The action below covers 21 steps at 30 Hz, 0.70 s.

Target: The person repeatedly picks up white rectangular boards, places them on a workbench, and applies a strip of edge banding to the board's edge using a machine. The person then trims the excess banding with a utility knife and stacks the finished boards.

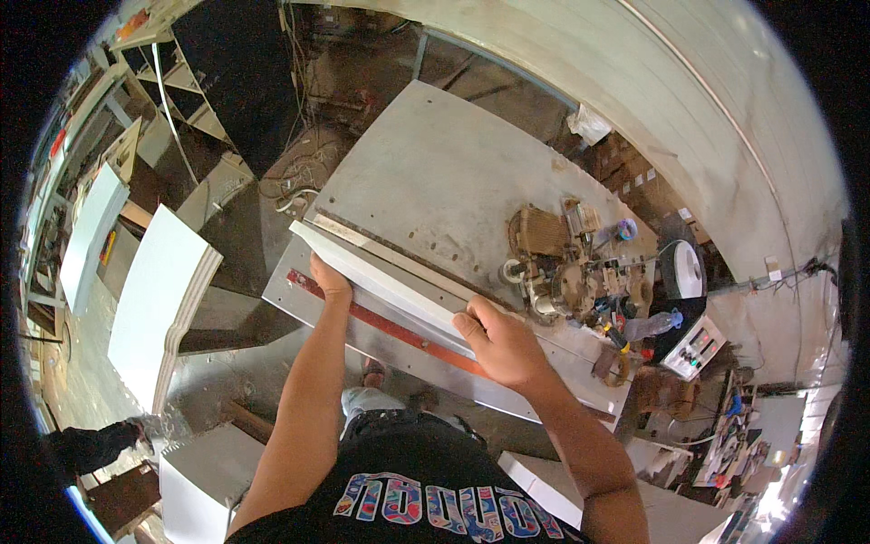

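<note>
A long white board lies at a slant across the near side of a grey machine table, along a straight guide rail. My left hand grips the board's near side toward its left end; its fingertips are partly hidden by the board. At the right end, my right hand is closed on the board, thumb on top and fingers bent over the edge. Below the board, a red strip runs along the table's front part. Right of the board sits a motor unit with dusty metal parts.
Stacked white panels stand at the left, and a white box-like piece stands at the lower left. On the right are a plastic bottle, a control box and a cluttered bench. Another person's dark-clothed leg shows at far left.
</note>
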Each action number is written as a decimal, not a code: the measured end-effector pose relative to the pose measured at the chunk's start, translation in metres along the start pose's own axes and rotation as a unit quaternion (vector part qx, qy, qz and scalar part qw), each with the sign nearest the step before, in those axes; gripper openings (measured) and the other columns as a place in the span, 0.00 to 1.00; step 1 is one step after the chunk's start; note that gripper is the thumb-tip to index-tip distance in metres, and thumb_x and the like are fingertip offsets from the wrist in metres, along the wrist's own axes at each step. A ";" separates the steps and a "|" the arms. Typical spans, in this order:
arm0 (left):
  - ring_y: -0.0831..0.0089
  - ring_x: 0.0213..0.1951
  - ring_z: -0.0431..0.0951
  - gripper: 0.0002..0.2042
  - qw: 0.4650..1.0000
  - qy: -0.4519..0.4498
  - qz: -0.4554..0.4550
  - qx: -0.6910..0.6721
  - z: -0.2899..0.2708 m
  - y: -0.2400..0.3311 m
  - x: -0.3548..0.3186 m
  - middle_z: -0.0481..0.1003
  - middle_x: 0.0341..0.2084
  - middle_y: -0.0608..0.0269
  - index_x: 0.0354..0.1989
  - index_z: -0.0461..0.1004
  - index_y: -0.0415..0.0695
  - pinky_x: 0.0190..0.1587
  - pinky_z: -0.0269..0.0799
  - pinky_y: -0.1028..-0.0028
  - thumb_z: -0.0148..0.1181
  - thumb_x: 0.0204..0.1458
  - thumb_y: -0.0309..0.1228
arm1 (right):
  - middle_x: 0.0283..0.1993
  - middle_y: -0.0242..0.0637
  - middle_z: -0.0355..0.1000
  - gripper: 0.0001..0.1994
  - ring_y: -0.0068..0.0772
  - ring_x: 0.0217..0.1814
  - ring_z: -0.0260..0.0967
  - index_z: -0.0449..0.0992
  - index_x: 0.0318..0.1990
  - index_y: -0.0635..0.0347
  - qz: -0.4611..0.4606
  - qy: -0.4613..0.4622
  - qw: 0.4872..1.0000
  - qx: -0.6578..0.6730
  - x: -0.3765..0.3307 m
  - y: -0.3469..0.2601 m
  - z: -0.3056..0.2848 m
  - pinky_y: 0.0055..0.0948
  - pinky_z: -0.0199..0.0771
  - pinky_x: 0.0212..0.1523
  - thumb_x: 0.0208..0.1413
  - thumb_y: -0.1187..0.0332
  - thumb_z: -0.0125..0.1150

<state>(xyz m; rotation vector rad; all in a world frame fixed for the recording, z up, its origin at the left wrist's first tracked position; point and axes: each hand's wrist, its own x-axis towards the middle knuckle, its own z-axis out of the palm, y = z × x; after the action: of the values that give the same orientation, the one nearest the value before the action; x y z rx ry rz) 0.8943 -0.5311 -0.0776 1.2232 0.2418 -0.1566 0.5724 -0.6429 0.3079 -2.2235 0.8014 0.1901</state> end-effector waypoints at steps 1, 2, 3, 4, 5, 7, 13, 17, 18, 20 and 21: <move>0.62 0.51 0.83 0.27 0.999 0.037 -0.007 0.038 -0.001 -0.002 0.003 0.83 0.49 0.57 0.60 0.79 0.38 0.59 0.80 0.59 0.46 0.76 0.50 | 0.41 0.52 0.80 0.16 0.52 0.45 0.82 0.75 0.53 0.60 -0.011 0.009 1.000 -0.011 -0.003 0.000 0.000 0.47 0.78 0.47 0.78 0.55 0.60; 0.61 0.51 0.83 0.26 1.000 0.001 0.014 0.008 -0.003 -0.002 0.006 0.82 0.50 0.57 0.60 0.79 0.38 0.59 0.80 0.59 0.46 0.76 0.50 | 0.41 0.52 0.80 0.15 0.52 0.46 0.83 0.75 0.53 0.59 -0.023 0.018 0.999 -0.021 -0.006 0.000 0.001 0.48 0.79 0.47 0.78 0.55 0.60; 0.61 0.52 0.83 0.26 1.000 -0.020 0.001 -0.013 -0.005 -0.003 0.007 0.82 0.50 0.57 0.60 0.79 0.39 0.59 0.80 0.60 0.46 0.76 0.50 | 0.43 0.53 0.81 0.15 0.53 0.48 0.84 0.76 0.54 0.59 -0.018 0.019 1.000 -0.006 -0.011 0.001 0.000 0.48 0.79 0.48 0.78 0.56 0.60; 0.61 0.53 0.82 0.26 0.999 -0.016 -0.033 -0.023 -0.006 -0.002 0.007 0.82 0.51 0.57 0.61 0.79 0.39 0.59 0.80 0.60 0.46 0.76 0.50 | 0.44 0.53 0.82 0.14 0.54 0.50 0.84 0.76 0.54 0.60 -0.012 0.019 1.000 0.008 -0.018 0.004 -0.002 0.48 0.80 0.50 0.77 0.57 0.60; 0.60 0.53 0.82 0.27 0.999 -0.038 -0.008 -0.036 -0.006 0.000 0.006 0.82 0.51 0.57 0.61 0.79 0.39 0.59 0.80 0.60 0.46 0.76 0.51 | 0.46 0.53 0.82 0.14 0.54 0.52 0.85 0.76 0.54 0.60 0.001 0.015 1.000 0.020 -0.026 0.008 -0.003 0.48 0.80 0.51 0.77 0.57 0.60; 0.60 0.54 0.82 0.27 0.998 -0.013 -0.023 -0.050 -0.003 0.005 0.001 0.81 0.53 0.57 0.62 0.79 0.40 0.59 0.79 0.60 0.46 0.76 0.52 | 0.48 0.53 0.83 0.14 0.55 0.53 0.85 0.77 0.55 0.60 -0.021 0.072 0.997 0.034 -0.040 0.020 -0.008 0.47 0.81 0.53 0.77 0.59 0.60; 0.59 0.56 0.82 0.29 0.997 -0.021 -0.038 -0.071 0.010 0.026 -0.015 0.81 0.57 0.56 0.66 0.78 0.40 0.62 0.78 0.58 0.46 0.75 0.53 | 0.60 0.52 0.84 0.20 0.59 0.62 0.83 0.78 0.64 0.55 0.020 0.103 0.994 -0.008 -0.080 0.071 -0.026 0.49 0.81 0.63 0.74 0.54 0.65; 0.58 0.56 0.82 0.29 0.999 -0.011 -0.013 -0.047 0.006 0.022 -0.011 0.81 0.56 0.53 0.66 0.78 0.37 0.61 0.79 0.56 0.46 0.75 0.51 | 0.60 0.50 0.83 0.25 0.59 0.61 0.81 0.78 0.67 0.56 0.006 0.186 0.967 -0.177 -0.122 0.108 -0.034 0.52 0.78 0.66 0.66 0.56 0.72; 0.58 0.55 0.82 0.29 0.999 -0.018 0.006 -0.048 0.005 0.019 -0.008 0.81 0.56 0.52 0.66 0.77 0.36 0.61 0.80 0.56 0.46 0.76 0.51 | 0.59 0.49 0.83 0.26 0.60 0.59 0.81 0.78 0.66 0.57 0.007 0.209 0.958 -0.197 -0.135 0.119 -0.036 0.53 0.77 0.66 0.64 0.58 0.74; 0.58 0.55 0.82 0.29 0.999 -0.030 0.012 -0.033 0.000 0.013 0.000 0.81 0.56 0.51 0.65 0.77 0.36 0.60 0.80 0.56 0.46 0.76 0.51 | 0.65 0.53 0.77 0.33 0.66 0.68 0.74 0.75 0.71 0.59 -0.008 0.230 0.951 -0.205 -0.163 0.146 -0.040 0.59 0.69 0.72 0.60 0.58 0.79; 0.57 0.54 0.82 0.29 0.999 -0.016 -0.017 -0.028 0.002 0.008 0.001 0.81 0.56 0.51 0.65 0.77 0.35 0.59 0.81 0.56 0.46 0.76 0.51 | 0.67 0.55 0.75 0.36 0.67 0.70 0.72 0.74 0.72 0.60 -0.031 0.254 0.939 -0.231 -0.178 0.162 -0.039 0.60 0.68 0.72 0.60 0.57 0.79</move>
<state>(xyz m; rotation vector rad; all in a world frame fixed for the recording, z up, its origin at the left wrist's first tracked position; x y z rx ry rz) 0.8972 -0.5304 -0.0704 1.1609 0.2381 -0.1978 0.3301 -0.6683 0.3019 -2.7937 1.0357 -0.2718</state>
